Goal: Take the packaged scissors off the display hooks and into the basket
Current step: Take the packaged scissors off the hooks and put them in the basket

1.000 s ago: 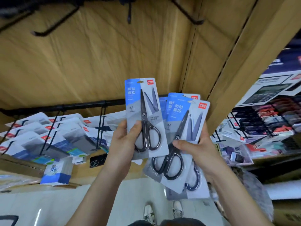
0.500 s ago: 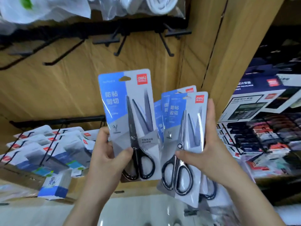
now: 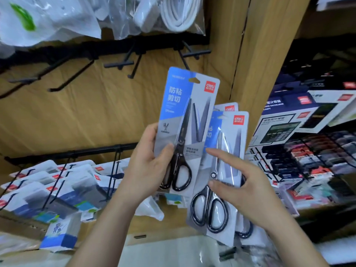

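From the head camera, the left hand (image 3: 152,170) grips a single scissors pack (image 3: 187,116) by its lower left edge, thumb across the front near the pivot and the other fingers curled behind, so the card stands upright. Just to its right, the right hand (image 3: 248,191) holds a stack of scissors packs (image 3: 228,151). One digit presses the front of the top card and another stretches toward the left-hand pack, while the rest are hidden behind the stack. The single card overlaps the stack's left edge. The step in hand looks like gathering the packs into one bundle. To do it well, slide the single card flat onto the stack with edges squared, then clamp all of it between thumb and fingers, since glossy cards fan out and slip. The basket is not in view, so it would need locating before lowering anything. Above both hands, bare display hooks (image 3: 134,60) jut from a wooden panel (image 3: 77,116), with bagged white cable (image 3: 179,14) higher up. Left of and below the left hand, lower hooks carry more carded goods (image 3: 48,182). Right of the right hand sit calculator boxes (image 3: 285,124). Pale floor (image 3: 163,251) shows beneath the forearms.
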A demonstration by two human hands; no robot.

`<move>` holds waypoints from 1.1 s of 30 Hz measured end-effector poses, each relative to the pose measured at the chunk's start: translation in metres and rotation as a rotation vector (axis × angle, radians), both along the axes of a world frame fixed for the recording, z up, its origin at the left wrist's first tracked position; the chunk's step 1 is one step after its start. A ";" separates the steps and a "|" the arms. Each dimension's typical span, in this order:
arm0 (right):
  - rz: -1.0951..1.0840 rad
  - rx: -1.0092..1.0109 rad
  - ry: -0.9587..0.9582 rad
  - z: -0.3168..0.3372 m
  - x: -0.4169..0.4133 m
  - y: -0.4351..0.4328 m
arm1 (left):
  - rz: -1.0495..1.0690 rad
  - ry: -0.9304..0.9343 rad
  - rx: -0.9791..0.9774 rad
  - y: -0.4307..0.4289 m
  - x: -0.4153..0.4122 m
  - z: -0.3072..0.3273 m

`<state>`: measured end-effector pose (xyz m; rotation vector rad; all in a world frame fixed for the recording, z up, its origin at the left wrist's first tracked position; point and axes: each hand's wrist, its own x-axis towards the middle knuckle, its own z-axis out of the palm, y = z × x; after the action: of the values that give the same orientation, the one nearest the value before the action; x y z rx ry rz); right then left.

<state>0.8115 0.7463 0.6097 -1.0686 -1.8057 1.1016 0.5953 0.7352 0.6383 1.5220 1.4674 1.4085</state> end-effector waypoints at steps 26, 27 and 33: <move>-0.217 0.161 -0.168 0.015 0.020 -0.020 | 0.144 0.338 -0.087 0.139 -0.007 -0.004; -0.214 0.143 -0.150 0.014 0.018 -0.020 | 0.148 0.378 -0.106 0.149 -0.007 -0.001; -0.186 0.097 -0.093 0.001 -0.007 -0.009 | 0.042 0.377 -0.240 0.177 -0.022 0.004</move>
<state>0.8044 0.7370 0.6107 -1.2191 -1.7718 0.8578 0.5732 0.9123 0.6421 1.6674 1.8261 0.9570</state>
